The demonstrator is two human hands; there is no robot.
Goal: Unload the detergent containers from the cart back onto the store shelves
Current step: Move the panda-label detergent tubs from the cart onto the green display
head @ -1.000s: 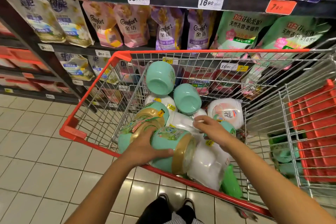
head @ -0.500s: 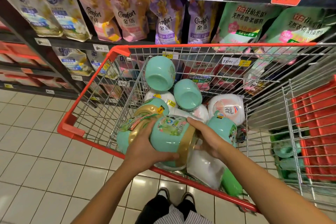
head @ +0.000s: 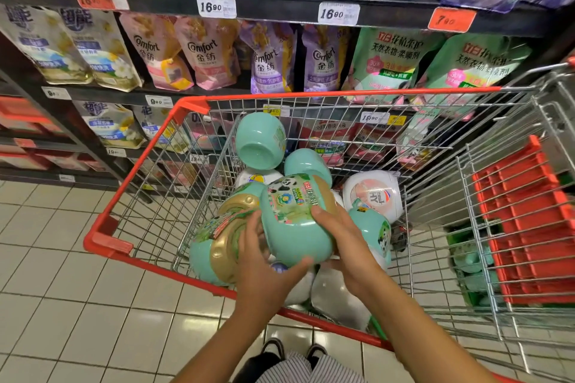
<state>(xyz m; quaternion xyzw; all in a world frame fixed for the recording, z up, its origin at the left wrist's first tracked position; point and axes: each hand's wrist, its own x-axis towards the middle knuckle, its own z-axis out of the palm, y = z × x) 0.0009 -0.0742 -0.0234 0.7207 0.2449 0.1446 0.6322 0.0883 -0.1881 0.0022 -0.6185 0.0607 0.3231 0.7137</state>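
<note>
You've got both hands clamped on one teal detergent tub [head: 292, 227], left hand [head: 264, 261] under it, right hand [head: 345, 242] over its side, just above the cart [head: 130, 247] pile. Looks like mid-lift; next you'd need a free shelf [head: 280, 9] slot, and I can't spot one. The cart's bottom layer is buried too.
</note>
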